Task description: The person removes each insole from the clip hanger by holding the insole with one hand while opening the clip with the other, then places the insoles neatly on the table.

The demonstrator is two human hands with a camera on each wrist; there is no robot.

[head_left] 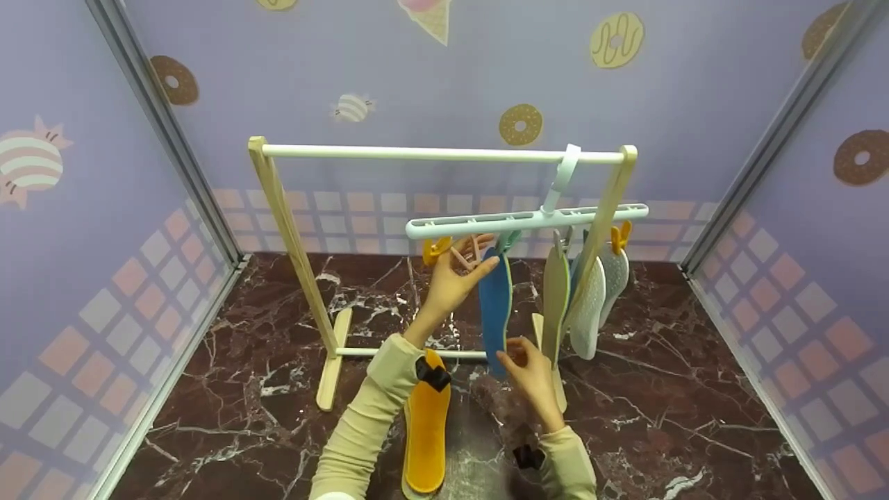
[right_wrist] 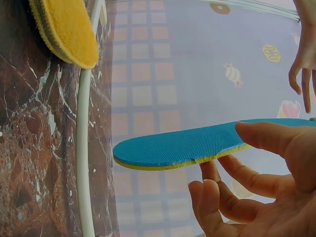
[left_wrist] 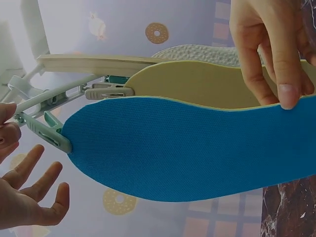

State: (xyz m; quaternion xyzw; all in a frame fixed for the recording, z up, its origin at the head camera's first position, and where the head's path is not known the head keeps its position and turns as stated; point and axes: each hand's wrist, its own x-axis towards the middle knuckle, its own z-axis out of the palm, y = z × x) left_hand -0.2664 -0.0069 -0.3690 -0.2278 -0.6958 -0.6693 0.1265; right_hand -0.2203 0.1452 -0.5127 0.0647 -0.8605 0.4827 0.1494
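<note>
A blue insole (head_left: 494, 305) with a yellow underside hangs toe-down from a green clip (left_wrist: 52, 136) on the pale mint hanger (head_left: 479, 225). My right hand (head_left: 529, 371) pinches its lower part, thumb (right_wrist: 261, 136) on the blue face and fingers at the yellow side. Up by the clip, my left hand (head_left: 451, 281) has its fingers spread and holds nothing. A pink clip (head_left: 464, 257) and an orange clip (head_left: 436, 250) hang close to that hand.
The hanger hooks over the white bar (head_left: 417, 152) of a wooden-legged rack. Right of the blue insole hang a beige insole (head_left: 553, 298), a white textured insole (head_left: 587, 309) and a grey one (head_left: 614, 272). Yellow insoles (head_left: 426, 437) lie on the dark marbled table (head_left: 667, 417).
</note>
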